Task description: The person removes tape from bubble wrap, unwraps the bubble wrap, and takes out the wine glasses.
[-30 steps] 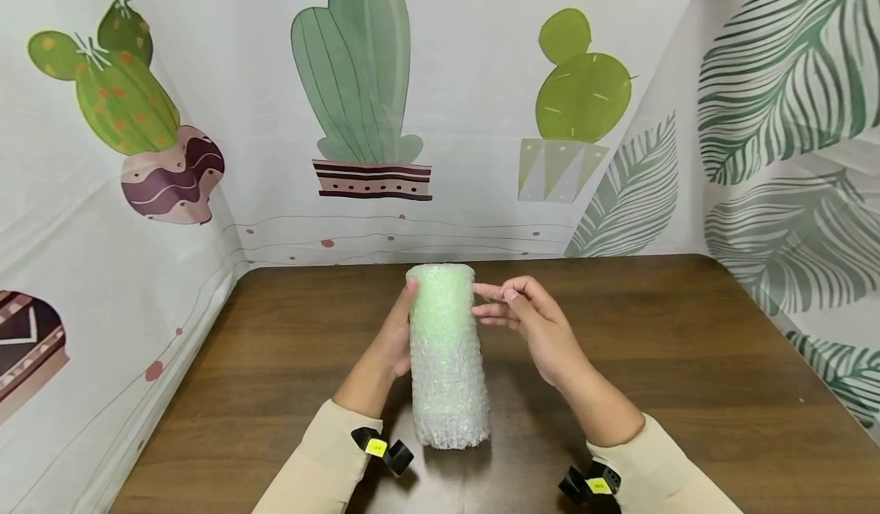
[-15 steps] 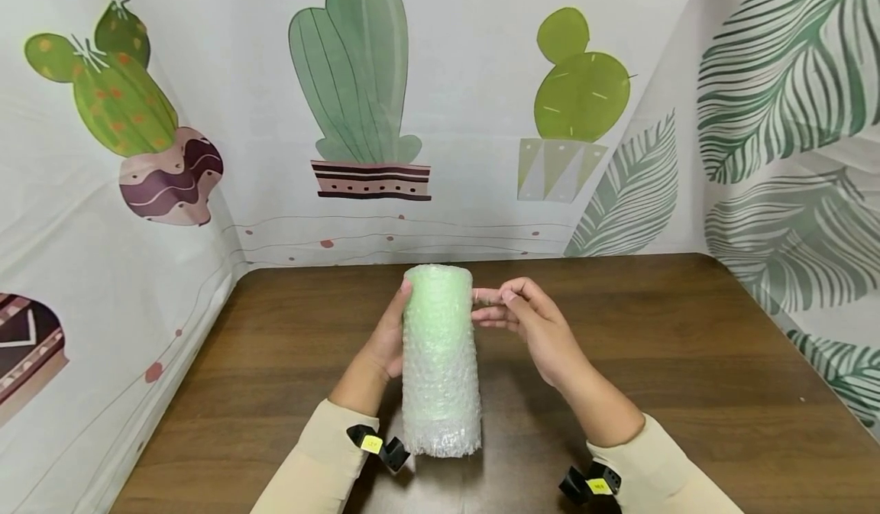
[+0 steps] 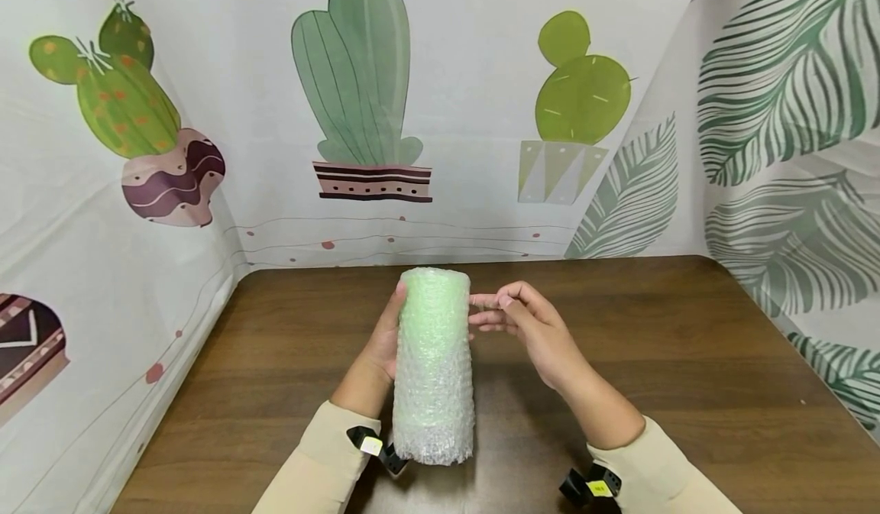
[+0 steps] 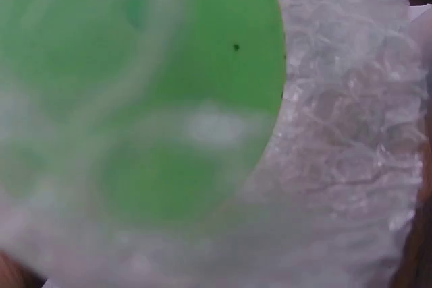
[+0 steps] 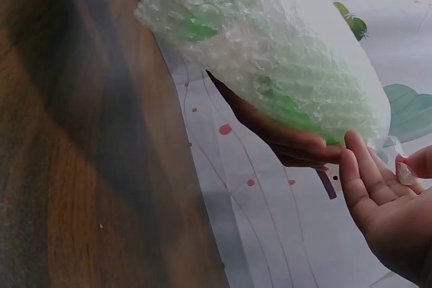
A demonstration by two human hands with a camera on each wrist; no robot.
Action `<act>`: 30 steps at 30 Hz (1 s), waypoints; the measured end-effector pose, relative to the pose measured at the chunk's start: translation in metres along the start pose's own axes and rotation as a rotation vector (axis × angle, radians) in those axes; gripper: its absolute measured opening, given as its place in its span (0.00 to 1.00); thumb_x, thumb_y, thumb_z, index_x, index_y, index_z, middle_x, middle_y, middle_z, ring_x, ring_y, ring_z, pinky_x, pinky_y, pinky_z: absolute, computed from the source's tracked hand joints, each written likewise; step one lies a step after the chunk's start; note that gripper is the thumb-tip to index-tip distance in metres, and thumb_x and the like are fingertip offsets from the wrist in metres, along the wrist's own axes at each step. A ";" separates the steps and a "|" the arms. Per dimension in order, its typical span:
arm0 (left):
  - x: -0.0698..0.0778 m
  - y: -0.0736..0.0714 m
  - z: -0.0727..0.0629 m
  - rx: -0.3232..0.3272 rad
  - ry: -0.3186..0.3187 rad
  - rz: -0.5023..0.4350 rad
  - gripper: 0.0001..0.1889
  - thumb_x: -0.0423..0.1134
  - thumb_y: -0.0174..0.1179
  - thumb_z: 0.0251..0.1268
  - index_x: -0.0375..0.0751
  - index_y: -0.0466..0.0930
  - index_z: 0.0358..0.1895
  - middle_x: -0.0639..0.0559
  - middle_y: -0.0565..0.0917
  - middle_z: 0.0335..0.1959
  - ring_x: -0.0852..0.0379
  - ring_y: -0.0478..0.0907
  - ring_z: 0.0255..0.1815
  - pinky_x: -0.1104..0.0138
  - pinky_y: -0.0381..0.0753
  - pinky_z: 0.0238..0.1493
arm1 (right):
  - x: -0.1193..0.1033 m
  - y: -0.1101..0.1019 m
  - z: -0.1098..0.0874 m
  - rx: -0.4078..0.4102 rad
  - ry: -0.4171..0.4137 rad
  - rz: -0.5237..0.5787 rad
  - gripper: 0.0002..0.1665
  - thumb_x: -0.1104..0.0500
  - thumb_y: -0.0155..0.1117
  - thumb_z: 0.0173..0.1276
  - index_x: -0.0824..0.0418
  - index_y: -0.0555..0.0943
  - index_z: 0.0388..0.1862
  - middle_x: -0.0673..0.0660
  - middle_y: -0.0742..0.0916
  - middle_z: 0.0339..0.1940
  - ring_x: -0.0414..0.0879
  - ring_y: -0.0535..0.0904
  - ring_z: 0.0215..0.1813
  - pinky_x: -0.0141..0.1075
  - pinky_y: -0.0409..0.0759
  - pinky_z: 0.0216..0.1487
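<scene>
A roll of clear bubble wrap [image 3: 435, 376] surrounds a green round-ended object [image 4: 229, 79], whose kind the wrap obscures. My left hand [image 3: 383, 338] grips this bundle from the left, thumb along its upper side; in the right wrist view its fingers [image 5: 297, 141] reach around the underside. The bundle leans, its upper end away from me. At the upper right side, my right hand [image 3: 536, 329] touches the wrap with its fingertips. Between its thumb and index finger it pinches a small clear strip [image 5: 398, 148] close to the wrap's end.
Beneath the hands lies a brown wooden table [image 3: 275, 392]. A white cloth [image 3: 474, 117] printed with cacti and leaves hangs behind it and along both sides. Black wrist cameras [image 3: 591, 486] sit on both sleeves.
The bundle's lower end has swung left and toward me, and its top has shifted slightly left with my left hand. My right hand stays nearly in place.
</scene>
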State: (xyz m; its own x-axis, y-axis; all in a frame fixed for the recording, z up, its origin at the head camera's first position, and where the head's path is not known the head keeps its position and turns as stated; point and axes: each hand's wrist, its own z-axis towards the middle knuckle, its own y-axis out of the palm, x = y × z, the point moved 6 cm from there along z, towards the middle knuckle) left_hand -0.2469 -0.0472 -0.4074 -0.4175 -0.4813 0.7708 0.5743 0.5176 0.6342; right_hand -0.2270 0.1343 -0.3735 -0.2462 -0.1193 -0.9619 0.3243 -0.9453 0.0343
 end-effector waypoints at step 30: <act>0.010 -0.007 -0.004 0.057 0.031 0.023 0.30 0.75 0.47 0.66 0.52 0.81 0.40 0.61 0.88 0.33 0.67 0.86 0.32 0.73 0.86 0.37 | 0.005 -0.014 0.005 0.060 0.034 -0.042 0.13 0.58 0.53 0.81 0.66 0.70 0.55 0.62 0.90 0.53 0.47 0.91 0.40 0.42 0.89 0.45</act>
State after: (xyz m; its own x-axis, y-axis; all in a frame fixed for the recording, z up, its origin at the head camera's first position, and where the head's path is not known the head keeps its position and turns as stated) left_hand -0.2525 -0.0586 -0.4043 -0.3824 -0.4897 0.7835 0.5424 0.5675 0.6194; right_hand -0.2372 0.1453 -0.3779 -0.2274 -0.0696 -0.9713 0.2585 -0.9660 0.0087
